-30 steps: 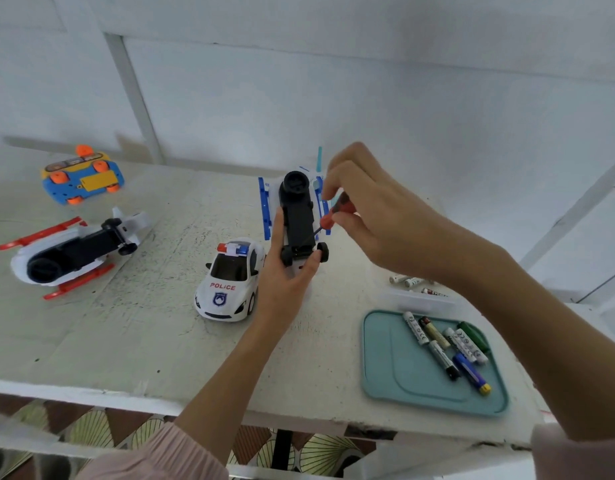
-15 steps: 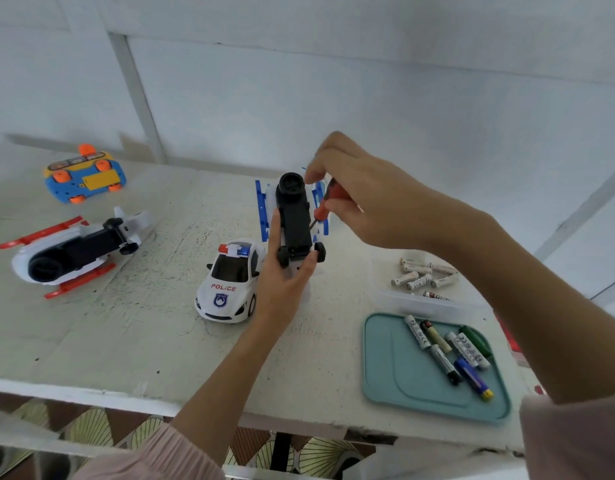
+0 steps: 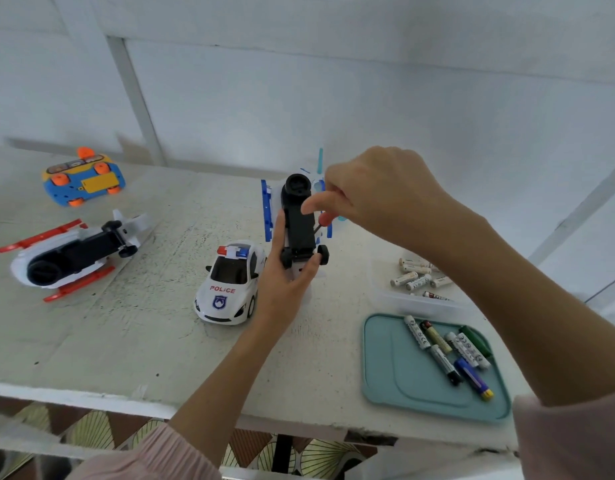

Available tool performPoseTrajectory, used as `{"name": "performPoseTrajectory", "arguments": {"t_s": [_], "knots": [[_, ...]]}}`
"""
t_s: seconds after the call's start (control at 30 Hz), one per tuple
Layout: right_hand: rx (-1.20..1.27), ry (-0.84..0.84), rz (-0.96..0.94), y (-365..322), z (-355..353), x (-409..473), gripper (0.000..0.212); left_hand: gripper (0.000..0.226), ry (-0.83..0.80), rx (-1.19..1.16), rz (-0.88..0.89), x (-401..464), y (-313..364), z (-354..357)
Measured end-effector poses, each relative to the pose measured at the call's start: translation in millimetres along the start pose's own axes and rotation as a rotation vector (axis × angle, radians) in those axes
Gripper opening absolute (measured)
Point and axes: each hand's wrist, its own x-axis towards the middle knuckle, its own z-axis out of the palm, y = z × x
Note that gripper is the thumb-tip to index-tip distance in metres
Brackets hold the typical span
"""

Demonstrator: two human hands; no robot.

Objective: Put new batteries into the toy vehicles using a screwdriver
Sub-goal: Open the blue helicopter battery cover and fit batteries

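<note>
My left hand (image 3: pixel 288 282) grips a white toy aircraft with blue skids (image 3: pixel 298 220), held belly up so its black underside faces me. My right hand (image 3: pixel 375 195) pinches a small red-handled screwdriver (image 3: pixel 322 221), whose tip touches the right side of the black underside. Most of the screwdriver is hidden by my fingers. Several loose batteries (image 3: pixel 448 348) lie on a teal tray (image 3: pixel 399 379) at the right. More batteries (image 3: pixel 417 277) sit in a clear box behind the tray.
A white police car (image 3: pixel 230 285) stands just left of my left hand. An upturned white toy aircraft with red skids (image 3: pixel 67 254) lies at the left, and a blue and orange toy (image 3: pixel 83 183) is at the far left back. The table's front edge (image 3: pixel 91 396) runs below.
My right hand has shifted a little over the toy's underside, turning the screwdriver. The left hand keeps the toy in the same place.
</note>
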Motion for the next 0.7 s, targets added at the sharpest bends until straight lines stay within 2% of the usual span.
{"name": "performPoseTrajectory", "arguments": {"t_s": [0.07,0.13,0.2,0.33,0.43,0.57,0.63,0.7], "knots": [[0.138,0.016,-0.05,4.0,1.9,-4.0,0.038,0.081,0.003,0.012,0.001,-0.7,1.3,-0.3],[0.414,0.0,-0.142,6.3,3.7,-7.7,0.016,0.078,-0.012,0.019,0.007,-0.2,-0.6,0.5],[0.522,-0.029,-0.189,7.7,5.5,-7.9,0.007,0.077,-0.032,0.041,0.015,0.0,-1.1,1.8],[0.389,0.022,-0.182,9.8,4.8,-3.8,0.011,0.076,-0.033,0.081,0.023,-0.1,1.4,3.2],[0.27,-0.006,-0.159,5.3,-2.2,-6.1,0.008,0.076,-0.024,0.088,0.025,0.0,1.2,2.6],[-0.026,-0.054,-0.029,-1.1,-1.4,-7.5,0.026,0.076,-0.029,0.06,0.028,-1.2,1.7,2.6],[0.066,-0.092,0.05,0.7,-0.3,-11.2,0.038,0.077,-0.023,0.04,0.029,-1.7,3.2,1.9],[0.228,-0.088,0.03,7.5,5.2,-16.3,0.037,0.077,-0.013,0.034,0.037,-1.7,4.4,0.6]]}}
